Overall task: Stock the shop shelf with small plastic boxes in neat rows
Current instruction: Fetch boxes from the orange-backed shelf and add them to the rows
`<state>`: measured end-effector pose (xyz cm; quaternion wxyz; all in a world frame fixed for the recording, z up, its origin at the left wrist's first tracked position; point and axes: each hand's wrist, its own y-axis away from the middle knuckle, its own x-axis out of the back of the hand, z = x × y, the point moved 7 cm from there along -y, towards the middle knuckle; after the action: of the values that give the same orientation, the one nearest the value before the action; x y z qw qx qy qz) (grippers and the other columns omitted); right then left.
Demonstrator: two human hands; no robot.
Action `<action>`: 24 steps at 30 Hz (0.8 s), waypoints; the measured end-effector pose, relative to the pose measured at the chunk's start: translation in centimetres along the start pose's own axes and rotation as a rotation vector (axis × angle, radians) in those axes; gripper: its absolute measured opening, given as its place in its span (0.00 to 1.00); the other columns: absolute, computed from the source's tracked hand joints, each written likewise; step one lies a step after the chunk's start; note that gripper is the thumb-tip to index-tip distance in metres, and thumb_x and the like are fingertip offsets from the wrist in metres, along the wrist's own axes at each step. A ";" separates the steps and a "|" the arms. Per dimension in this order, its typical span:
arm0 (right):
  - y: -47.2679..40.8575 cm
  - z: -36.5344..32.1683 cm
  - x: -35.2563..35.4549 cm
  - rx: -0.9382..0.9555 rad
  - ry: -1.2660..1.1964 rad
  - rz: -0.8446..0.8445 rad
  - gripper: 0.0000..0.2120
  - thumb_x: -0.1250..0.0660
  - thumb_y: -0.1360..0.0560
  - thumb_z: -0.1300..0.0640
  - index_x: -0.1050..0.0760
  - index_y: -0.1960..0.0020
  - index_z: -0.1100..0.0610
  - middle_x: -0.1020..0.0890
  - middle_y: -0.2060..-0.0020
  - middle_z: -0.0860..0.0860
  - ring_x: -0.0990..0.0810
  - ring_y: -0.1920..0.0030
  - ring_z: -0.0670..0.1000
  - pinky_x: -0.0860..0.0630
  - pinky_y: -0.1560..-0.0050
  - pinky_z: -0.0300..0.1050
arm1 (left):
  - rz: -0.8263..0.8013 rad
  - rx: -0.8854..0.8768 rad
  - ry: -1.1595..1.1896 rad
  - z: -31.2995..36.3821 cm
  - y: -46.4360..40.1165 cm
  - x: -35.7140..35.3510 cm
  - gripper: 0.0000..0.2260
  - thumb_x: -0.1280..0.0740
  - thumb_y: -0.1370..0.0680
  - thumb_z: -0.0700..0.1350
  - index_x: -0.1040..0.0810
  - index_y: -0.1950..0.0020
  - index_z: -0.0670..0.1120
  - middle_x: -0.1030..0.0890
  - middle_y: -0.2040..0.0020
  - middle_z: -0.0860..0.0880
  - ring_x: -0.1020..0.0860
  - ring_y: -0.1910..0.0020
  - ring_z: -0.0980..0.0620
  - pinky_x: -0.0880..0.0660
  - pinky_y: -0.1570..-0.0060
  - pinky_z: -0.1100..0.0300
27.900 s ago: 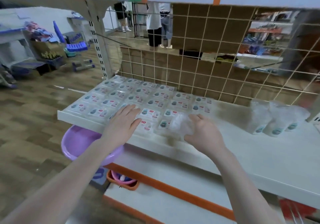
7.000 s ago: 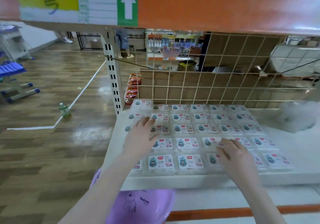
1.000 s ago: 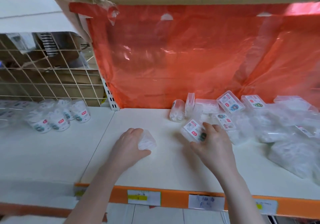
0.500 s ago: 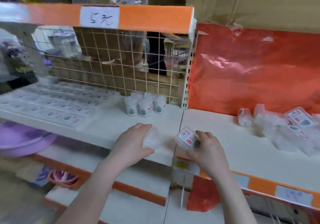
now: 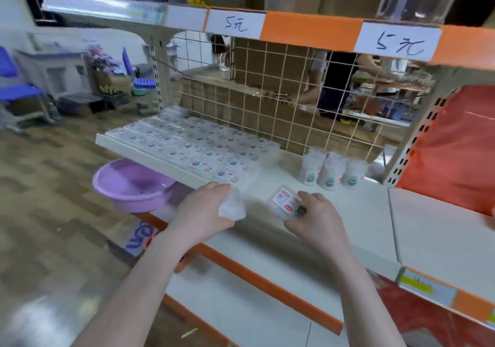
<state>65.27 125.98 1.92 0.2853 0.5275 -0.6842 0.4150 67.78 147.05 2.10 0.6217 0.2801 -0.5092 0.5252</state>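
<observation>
Head view: left hand curled round a clear plastic box, right hand pinching a labelled plastic box, hands apart, both just above the white shelf. Ahead-left of the left hand, neat rows of boxes lying flat. Beyond the right hand, three white cups standing close against the wire grid. Below-left of the left hand, a purple basin. Far right, red plastic sheeting.
</observation>
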 end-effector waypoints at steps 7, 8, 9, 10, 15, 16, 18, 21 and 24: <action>-6.8 -5.3 -5.7 0.063 -0.054 0.008 0.27 0.30 0.35 0.56 0.28 0.36 0.55 0.25 0.49 0.52 0.27 0.46 0.54 0.40 0.59 0.39 | 0.031 0.029 -0.028 -8.6 -3.9 1.8 0.34 0.30 0.29 0.53 0.39 0.26 0.52 0.34 0.29 0.52 0.34 0.32 0.52 0.33 0.37 0.58; -8.1 -6.0 -6.6 0.065 -0.072 0.006 0.27 0.29 0.35 0.57 0.28 0.36 0.55 0.25 0.49 0.52 0.27 0.46 0.53 0.39 0.59 0.39 | 0.038 0.027 -0.035 -9.9 -4.9 2.2 0.34 0.30 0.28 0.53 0.39 0.25 0.52 0.35 0.28 0.53 0.35 0.31 0.52 0.33 0.37 0.58; -9.4 -6.7 -7.5 0.062 -0.087 0.001 0.27 0.29 0.35 0.56 0.28 0.36 0.55 0.25 0.48 0.52 0.27 0.46 0.53 0.38 0.58 0.39 | 0.038 0.029 -0.044 -11.3 -5.9 2.5 0.34 0.30 0.28 0.54 0.40 0.25 0.52 0.35 0.28 0.53 0.35 0.31 0.52 0.34 0.36 0.58; -10.8 -7.4 -8.3 0.057 -0.099 -0.011 0.28 0.28 0.35 0.56 0.28 0.35 0.55 0.24 0.47 0.52 0.26 0.46 0.53 0.37 0.57 0.38 | 0.029 0.031 -0.056 -12.6 -6.9 2.8 0.35 0.30 0.28 0.54 0.40 0.25 0.52 0.35 0.28 0.52 0.36 0.30 0.52 0.35 0.35 0.58; -17.0 -10.8 -12.2 0.020 -0.131 -0.115 0.25 0.27 0.36 0.55 0.25 0.40 0.56 0.22 0.50 0.52 0.23 0.54 0.53 0.25 0.61 0.41 | -0.004 0.041 -0.085 -18.8 -11.4 4.9 0.35 0.28 0.30 0.53 0.37 0.26 0.50 0.32 0.30 0.50 0.33 0.32 0.51 0.37 0.37 0.60; -18.1 -11.5 -12.8 0.020 -0.135 -0.116 0.24 0.27 0.35 0.55 0.25 0.40 0.56 0.21 0.49 0.53 0.23 0.54 0.53 0.26 0.64 0.38 | 0.002 0.049 -0.074 -20.0 -12.2 5.3 0.35 0.27 0.30 0.52 0.37 0.26 0.49 0.32 0.30 0.50 0.33 0.32 0.50 0.37 0.37 0.60; -19.5 -12.9 -14.3 0.020 -0.124 -0.149 0.25 0.27 0.34 0.53 0.26 0.39 0.57 0.20 0.47 0.54 0.22 0.51 0.53 0.23 0.59 0.42 | -0.015 0.055 -0.053 -21.9 -13.6 5.7 0.35 0.27 0.31 0.51 0.37 0.26 0.49 0.32 0.29 0.50 0.33 0.32 0.51 0.37 0.37 0.61; -21.1 -14.3 -16.3 0.001 -0.078 -0.185 0.25 0.27 0.34 0.50 0.26 0.42 0.61 0.20 0.46 0.55 0.22 0.47 0.55 0.24 0.48 0.52 | -0.050 0.025 -0.055 -24.3 -15.6 5.8 0.36 0.28 0.29 0.53 0.39 0.25 0.50 0.34 0.28 0.51 0.35 0.30 0.53 0.42 0.37 0.65; -22.8 -15.4 -17.7 -0.034 -0.077 -0.177 0.25 0.27 0.34 0.49 0.26 0.41 0.60 0.21 0.44 0.54 0.24 0.45 0.54 0.26 0.47 0.49 | -0.066 0.003 -0.028 -26.6 -18.0 6.0 0.36 0.28 0.29 0.54 0.39 0.25 0.51 0.34 0.28 0.51 0.35 0.30 0.53 0.40 0.39 0.65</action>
<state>91.41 145.67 0.90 0.3031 0.5966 -0.6522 0.3560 93.21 167.49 2.39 0.6309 0.3052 -0.5075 0.5012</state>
